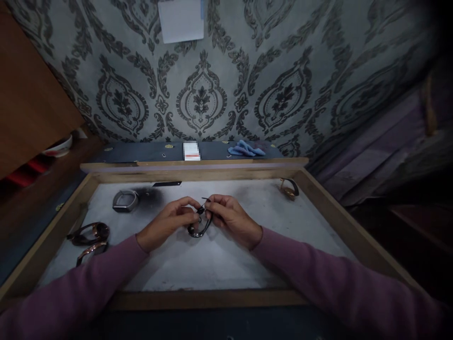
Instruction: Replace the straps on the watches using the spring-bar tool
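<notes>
My left hand (170,221) and my right hand (231,218) meet over the middle of a wooden-framed tray (198,298) with a grey floor. Together they pinch a dark wristwatch (198,227): its round case hangs between my fingertips and a thin black strap end sticks up by my right thumb. Both sleeves are mauve.
A silver watch (125,200) lies at the tray's back left, two brown-strapped watches (90,238) at the left edge, another watch (290,188) at the back right. A black strip (167,184) lies near the far rim. Behind are a blue cloth (246,149) and a white card (191,151).
</notes>
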`<state>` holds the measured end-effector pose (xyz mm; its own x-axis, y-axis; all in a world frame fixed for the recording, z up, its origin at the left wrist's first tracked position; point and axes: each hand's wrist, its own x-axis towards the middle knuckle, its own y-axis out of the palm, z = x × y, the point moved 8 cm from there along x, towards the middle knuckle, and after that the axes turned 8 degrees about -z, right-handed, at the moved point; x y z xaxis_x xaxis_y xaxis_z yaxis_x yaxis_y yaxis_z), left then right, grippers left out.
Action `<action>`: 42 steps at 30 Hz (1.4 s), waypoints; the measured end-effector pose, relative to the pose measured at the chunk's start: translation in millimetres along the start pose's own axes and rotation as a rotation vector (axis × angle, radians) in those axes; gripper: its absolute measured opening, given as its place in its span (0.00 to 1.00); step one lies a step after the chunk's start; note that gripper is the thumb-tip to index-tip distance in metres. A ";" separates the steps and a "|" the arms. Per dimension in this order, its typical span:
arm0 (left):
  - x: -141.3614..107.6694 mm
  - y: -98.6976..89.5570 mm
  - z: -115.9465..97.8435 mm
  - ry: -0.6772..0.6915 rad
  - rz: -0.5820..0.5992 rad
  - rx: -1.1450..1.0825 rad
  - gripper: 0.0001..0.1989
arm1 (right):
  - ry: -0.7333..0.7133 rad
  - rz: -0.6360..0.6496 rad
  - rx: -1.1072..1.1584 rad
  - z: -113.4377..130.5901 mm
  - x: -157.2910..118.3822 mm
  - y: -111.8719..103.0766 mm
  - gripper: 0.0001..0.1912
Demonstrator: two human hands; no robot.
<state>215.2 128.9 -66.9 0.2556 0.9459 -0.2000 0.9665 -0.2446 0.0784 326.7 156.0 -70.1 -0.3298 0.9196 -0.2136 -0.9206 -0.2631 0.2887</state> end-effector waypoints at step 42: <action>-11.3 0.1 -27.4 0.308 -0.217 0.684 0.13 | 0.051 -0.025 0.063 -9.1 -10.0 12.3 0.11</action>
<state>211.7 124.0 -37.9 0.1370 0.9797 0.1464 0.8206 -0.0294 -0.5707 316.8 140.9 -72.9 -0.3190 0.9091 -0.2678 -0.9141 -0.2204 0.3403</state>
